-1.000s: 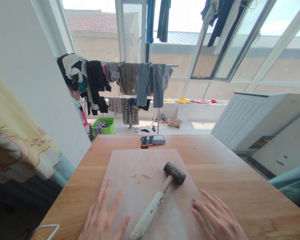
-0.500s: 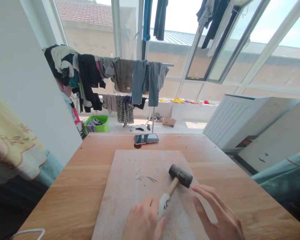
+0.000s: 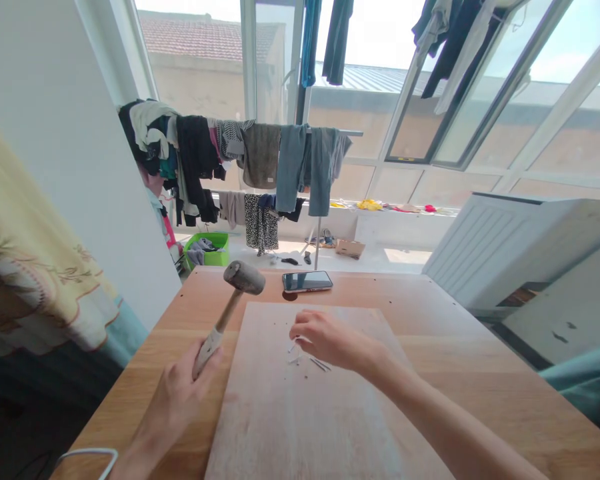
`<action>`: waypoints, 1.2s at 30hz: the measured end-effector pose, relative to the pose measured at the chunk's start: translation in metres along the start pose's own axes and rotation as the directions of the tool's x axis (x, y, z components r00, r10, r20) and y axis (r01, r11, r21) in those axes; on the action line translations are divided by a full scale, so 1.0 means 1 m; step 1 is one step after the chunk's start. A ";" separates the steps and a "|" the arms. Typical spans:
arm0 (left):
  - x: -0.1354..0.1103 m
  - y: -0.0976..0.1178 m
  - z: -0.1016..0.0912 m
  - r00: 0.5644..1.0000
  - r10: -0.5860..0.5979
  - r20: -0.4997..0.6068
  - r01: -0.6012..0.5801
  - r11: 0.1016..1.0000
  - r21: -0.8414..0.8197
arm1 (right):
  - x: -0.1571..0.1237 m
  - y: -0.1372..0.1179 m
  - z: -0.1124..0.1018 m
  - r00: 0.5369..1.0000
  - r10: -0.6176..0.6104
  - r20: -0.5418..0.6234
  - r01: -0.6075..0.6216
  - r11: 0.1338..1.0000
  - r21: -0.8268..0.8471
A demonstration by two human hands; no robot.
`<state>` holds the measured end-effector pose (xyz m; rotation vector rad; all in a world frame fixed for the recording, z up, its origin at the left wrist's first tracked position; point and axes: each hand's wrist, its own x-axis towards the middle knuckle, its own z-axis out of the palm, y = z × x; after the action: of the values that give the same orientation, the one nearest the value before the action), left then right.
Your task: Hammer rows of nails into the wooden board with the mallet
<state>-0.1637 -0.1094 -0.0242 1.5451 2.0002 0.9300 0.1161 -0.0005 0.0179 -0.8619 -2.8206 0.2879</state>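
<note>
My left hand (image 3: 177, 383) is closed around the white-wrapped grip of a mallet (image 3: 245, 277), raised over the left of the table with its dark head upward. Over the far part of a pale wooden board (image 3: 310, 420), my right hand (image 3: 323, 337) has its fingers bent together in a pinch. A thin nail (image 3: 291, 347) shows right at these fingertips; how firmly it is gripped is hard to see. More loose nails (image 3: 321, 365) lie on the board just below the hand. A row of small holes or dots near the board's far edge is partly covered by the hand.
A phone (image 3: 307, 281) lies on the wooden table (image 3: 460, 373) beyond the board, beside a dark round hole. A white cable (image 3: 93, 452) curves at the near left edge. Behind the table stand a laundry rack (image 3: 350, 133) and a green basket (image 3: 222, 257).
My left hand has lifted the mallet off the board and carried it left. My right hand has moved forward and left, from beside the mallet head to the nails, and its fingers have closed together.
</note>
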 end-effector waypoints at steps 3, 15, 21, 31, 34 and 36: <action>0.018 -0.012 -0.002 0.999 0.047 -0.025 -0.043 0.992 0.119 | 0.031 0.004 0.014 0.991 -0.008 0.137 0.009 1.000 -0.009; 0.015 -0.019 0.002 0.990 0.127 -0.059 -0.122 0.989 0.085 | 0.060 0.039 0.063 0.949 0.303 -0.083 -0.259 0.905 0.337; 0.016 -0.019 0.003 0.991 0.108 -0.084 -0.101 0.991 0.085 | 0.062 0.034 0.088 0.938 0.337 -0.079 -0.270 0.855 0.442; 0.014 -0.020 0.003 0.993 0.100 -0.057 -0.093 0.990 0.110 | 0.055 0.027 0.088 0.942 0.291 -0.167 -0.180 0.858 0.481; 0.014 -0.017 0.001 0.993 0.103 -0.055 -0.096 0.988 0.124 | 0.054 0.026 0.086 0.937 0.291 -0.190 -0.164 0.853 0.495; 0.014 -0.015 0.001 0.992 0.112 -0.051 -0.105 0.987 0.123 | 0.054 0.027 0.085 0.934 0.295 -0.202 -0.154 0.842 0.516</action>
<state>-0.1773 -0.0981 -0.0351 1.7265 2.0631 0.9200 0.0673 0.0406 -0.0649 -1.0141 -2.2260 0.8154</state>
